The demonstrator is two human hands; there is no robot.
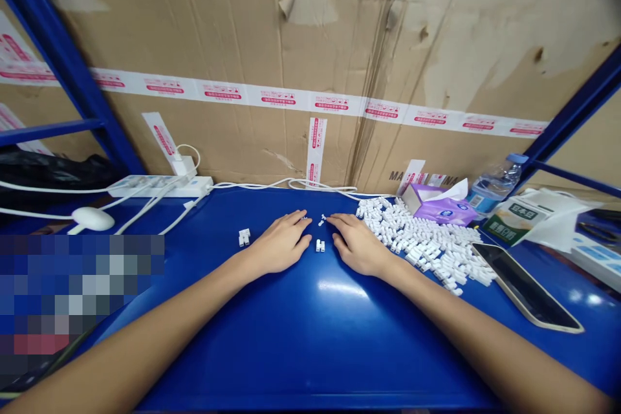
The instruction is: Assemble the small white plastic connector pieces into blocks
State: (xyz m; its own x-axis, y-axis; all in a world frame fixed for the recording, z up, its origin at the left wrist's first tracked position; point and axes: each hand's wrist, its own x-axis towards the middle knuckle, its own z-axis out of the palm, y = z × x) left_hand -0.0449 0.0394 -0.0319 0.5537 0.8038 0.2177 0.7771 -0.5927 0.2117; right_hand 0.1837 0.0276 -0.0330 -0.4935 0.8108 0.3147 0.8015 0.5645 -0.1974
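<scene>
My left hand [283,242] rests palm down on the blue table [301,330], fingers stretched forward. Beside its fingertips is a tiny white bit, partly hidden. My right hand [361,244] also lies flat, its fingers apart and nothing held. Between the two hands sits a small white plastic connector [320,246]. Slightly farther back, a thin white piece [321,220] lies near the right fingertips. Another white connector block [244,237] stands left of my left hand. A wide pile of white connectors [422,233] spreads just right of my right hand.
Behind the pile are a purple tissue pack [441,204], a water bottle [497,184] and a green-white package [521,217]. A phone [528,288] lies at the right. A power strip [160,186] with white cables runs along the back left, before a cardboard wall [242,32].
</scene>
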